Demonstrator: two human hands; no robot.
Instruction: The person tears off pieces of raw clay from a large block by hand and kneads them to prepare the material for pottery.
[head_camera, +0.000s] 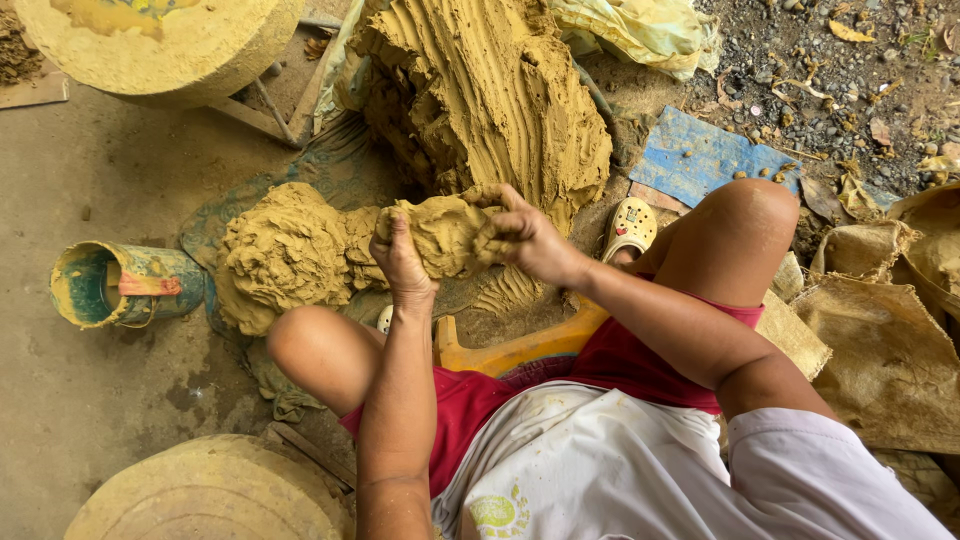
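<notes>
A lump of wet yellow-brown clay (440, 235) is held up between the person's knees, just in front of the tall ridged mass of clay (490, 95) and above the ground. The left hand (400, 258) grips the lump's left end, its fingers (392, 232) curled tight around the clay, and the right hand (525, 240) grips the right end, its fingers (497, 240) pressed into the lump and wrapped over it, so both hands are closed on the same piece. Just to the left of the lump, touching or nearly touching it, sits a lower rough mound of clay (285, 255) on a dark sheet on the floor (90, 380). The person sits on a low orange stool (510, 350), bare knees spread to either side, in red shorts (600, 365) and a white shirt (640, 470) smeared with clay. A pale clog (630, 228) shows beside the right knee. Further left on the floor lies a clay-coated can (120, 285) on its side, its open mouth showing a green inside. A round clay-covered disc (210, 495) sits at the lower left, and another round block (160, 45) at the upper left. To the right lie brown sacks (880, 340), a blue board (700, 155), and gravel (830, 60) with dry leaves, well apart from the hands
</notes>
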